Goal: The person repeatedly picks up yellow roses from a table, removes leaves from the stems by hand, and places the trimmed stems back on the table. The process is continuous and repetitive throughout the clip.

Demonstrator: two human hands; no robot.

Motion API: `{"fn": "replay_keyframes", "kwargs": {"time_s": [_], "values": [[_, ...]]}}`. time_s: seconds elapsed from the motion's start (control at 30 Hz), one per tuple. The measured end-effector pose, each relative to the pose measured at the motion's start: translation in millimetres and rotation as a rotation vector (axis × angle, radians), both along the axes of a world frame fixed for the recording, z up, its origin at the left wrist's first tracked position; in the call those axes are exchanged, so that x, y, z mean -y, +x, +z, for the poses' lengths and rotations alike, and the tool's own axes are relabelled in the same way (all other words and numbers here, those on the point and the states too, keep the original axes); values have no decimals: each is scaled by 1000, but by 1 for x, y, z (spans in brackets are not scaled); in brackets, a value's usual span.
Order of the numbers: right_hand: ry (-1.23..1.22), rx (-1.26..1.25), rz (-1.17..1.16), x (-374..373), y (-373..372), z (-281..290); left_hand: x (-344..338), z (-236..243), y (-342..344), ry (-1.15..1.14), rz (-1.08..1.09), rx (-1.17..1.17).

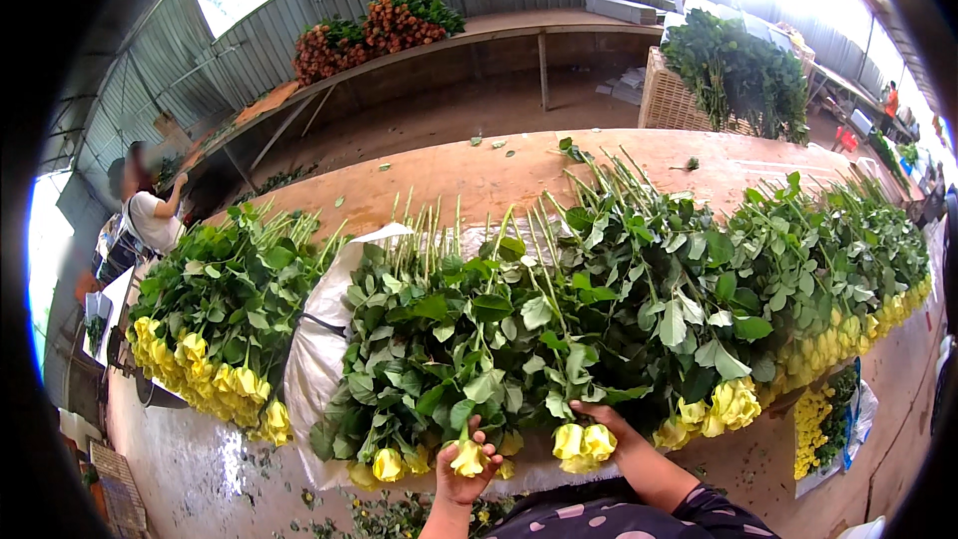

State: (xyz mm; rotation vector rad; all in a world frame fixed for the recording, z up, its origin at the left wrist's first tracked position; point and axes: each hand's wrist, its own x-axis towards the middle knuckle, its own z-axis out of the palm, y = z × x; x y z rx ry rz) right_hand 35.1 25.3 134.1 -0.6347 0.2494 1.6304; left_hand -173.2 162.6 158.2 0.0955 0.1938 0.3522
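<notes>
My left hand [457, 479] is closed round a yellow rose [469, 457] just under its bloom, at the front edge of the long bed of leafy stems. My right hand [604, 419] reaches in from the right, fingers curled among the leaves at the necks of a group of yellow roses [584, 444], partly hidden by foliage. The roses lie heads toward me, stems pointing away, on a white sheet [317, 379] over the wooden table [639, 160]. More yellow roses [225, 379] lie in a pile at the left, and others [838, 329] along the right.
People stand at the far left [155, 215] and far right [888, 105]. Behind are a bench with orange flowers [369, 40] and a crate [669, 90] with leafy stems. A bundle of small yellow flowers [813, 429] lies low at the right on the floor [200, 459].
</notes>
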Motion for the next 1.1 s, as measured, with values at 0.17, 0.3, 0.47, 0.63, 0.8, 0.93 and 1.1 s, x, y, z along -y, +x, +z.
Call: {"fn": "replay_keyframes", "kwargs": {"time_s": [0.17,0.3,0.47,0.63,0.8,0.93,1.1], "values": [[-140,1072,21,6,-15,-45,13,-15,17,579,-448,-566],[-313,1165,321,-7,-27,-5,31,-37,26,1203,-581,-830],[-296,1208,283,0,-32,-41,34,-14,42,1521,-737,-818],[-129,1446,145,4,-31,-61,37,-9,47,1587,-747,-796],[-180,1353,173,7,-29,-57,32,-15,45,1447,-797,-785],[-216,909,92,4,-17,-8,22,-23,26,776,-559,-702],[-73,813,-194,52,-14,141,10,6,17,-10,19,-93]]}}
